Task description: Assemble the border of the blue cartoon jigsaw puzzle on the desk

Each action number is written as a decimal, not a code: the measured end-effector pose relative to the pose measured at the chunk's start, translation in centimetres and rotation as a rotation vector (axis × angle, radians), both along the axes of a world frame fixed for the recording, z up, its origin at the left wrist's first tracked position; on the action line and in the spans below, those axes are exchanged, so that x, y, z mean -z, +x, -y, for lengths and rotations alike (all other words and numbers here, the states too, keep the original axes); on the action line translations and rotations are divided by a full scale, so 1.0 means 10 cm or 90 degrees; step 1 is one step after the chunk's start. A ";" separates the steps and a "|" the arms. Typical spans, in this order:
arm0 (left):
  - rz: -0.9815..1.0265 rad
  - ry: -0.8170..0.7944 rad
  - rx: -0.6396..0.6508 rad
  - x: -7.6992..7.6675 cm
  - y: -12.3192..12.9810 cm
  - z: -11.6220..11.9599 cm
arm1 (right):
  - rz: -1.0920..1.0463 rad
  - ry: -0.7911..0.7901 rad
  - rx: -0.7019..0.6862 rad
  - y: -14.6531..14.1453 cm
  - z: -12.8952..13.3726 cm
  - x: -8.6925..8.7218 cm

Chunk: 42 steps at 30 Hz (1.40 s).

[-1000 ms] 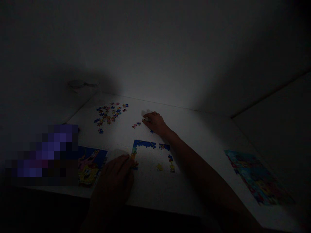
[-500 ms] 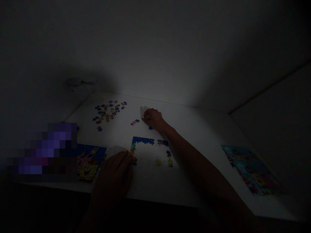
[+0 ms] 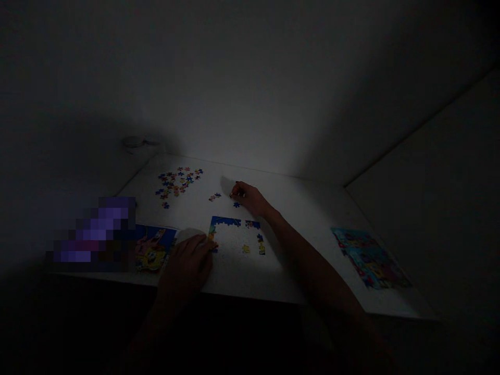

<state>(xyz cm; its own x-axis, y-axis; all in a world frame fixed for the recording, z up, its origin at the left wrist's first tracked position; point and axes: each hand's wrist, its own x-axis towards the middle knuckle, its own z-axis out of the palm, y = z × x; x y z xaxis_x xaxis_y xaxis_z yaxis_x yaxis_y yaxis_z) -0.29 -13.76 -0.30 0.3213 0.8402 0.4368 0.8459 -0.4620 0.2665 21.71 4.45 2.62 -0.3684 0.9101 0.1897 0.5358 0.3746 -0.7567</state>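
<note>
Well left of the unfinished puzzle border (image 3: 226, 222), a blurred purple patch (image 3: 94, 229) covers one end of a bright picture sheet (image 3: 154, 256). Beyond the border, on its far left side, lies a scatter of loose puzzle pieces (image 3: 177, 190). The left hand (image 3: 188, 260) is flat with fingers stretched out, its fingertips touching the border's left side. A pink-and-blue cluster (image 3: 214, 197) sits just beyond the border's top strip, which has a gap near its right end. A single blue piece (image 3: 236, 204) lies beyond that strip too, while a yellow piece (image 3: 246, 249) rests inside the border, near its right side. Past the top right corner, the right hand (image 3: 247, 195) is curled, thumb and finger pinching a small piece (image 3: 231, 196) too dark to make out. Well right of the border lies a second, turquoise picture (image 3: 371, 260)
</note>
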 end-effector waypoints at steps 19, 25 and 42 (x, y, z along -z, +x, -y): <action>-0.021 -0.003 -0.026 0.02 0.04 -0.01 | -0.078 -0.214 -0.148 0.59 0.96 0.09; -0.011 0.004 -0.020 0.01 0.04 -0.01 | -0.087 -0.220 -0.130 0.61 0.95 0.07; 0.009 0.038 -0.020 0.03 0.02 -0.02 | -0.082 -0.239 -0.165 0.57 0.85 0.18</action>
